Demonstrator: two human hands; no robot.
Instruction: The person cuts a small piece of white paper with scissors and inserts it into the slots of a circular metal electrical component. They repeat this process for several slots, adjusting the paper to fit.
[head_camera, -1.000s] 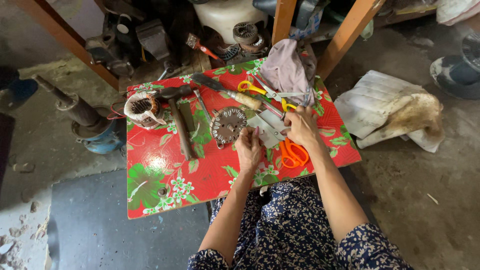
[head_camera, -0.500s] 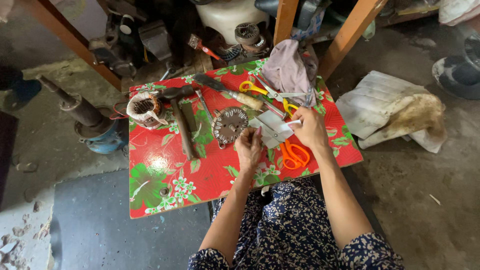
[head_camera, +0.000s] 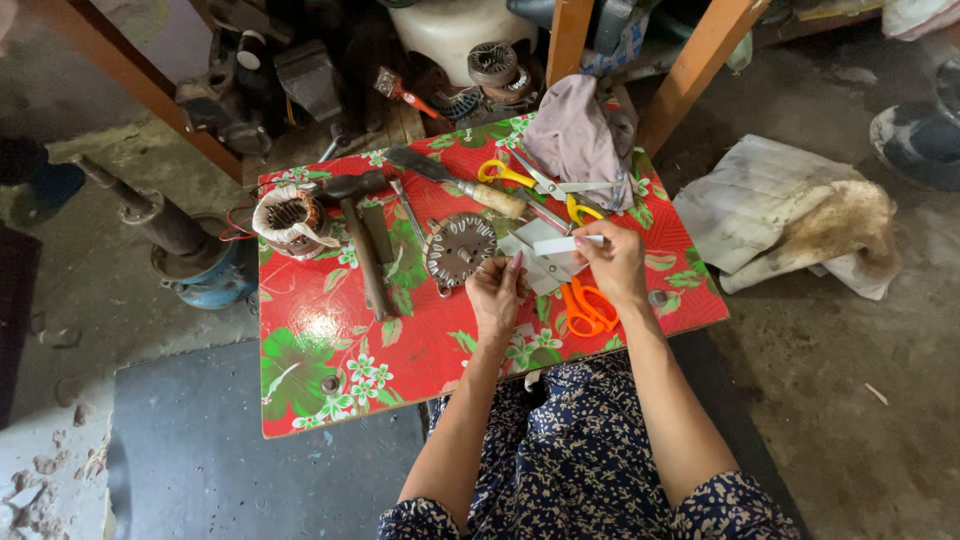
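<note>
- Nearest us, our left hand (head_camera: 497, 296) pinches the white paper pieces (head_camera: 540, 262) lying on the red floral table (head_camera: 330, 330).
- Our right hand (head_camera: 613, 262) grips a thin white strip (head_camera: 568, 243); we judge it light, limp, easily creased, best held by its edges.
- Beyond lie a round metal plate (head_camera: 460, 248) and yellow scissors (head_camera: 535, 183).

I see bare forearms, left hand (head_camera: 497, 297) and right hand (head_camera: 613, 262) ungloved; short sleeves and lap in navy fabric with small white floral print.
</note>
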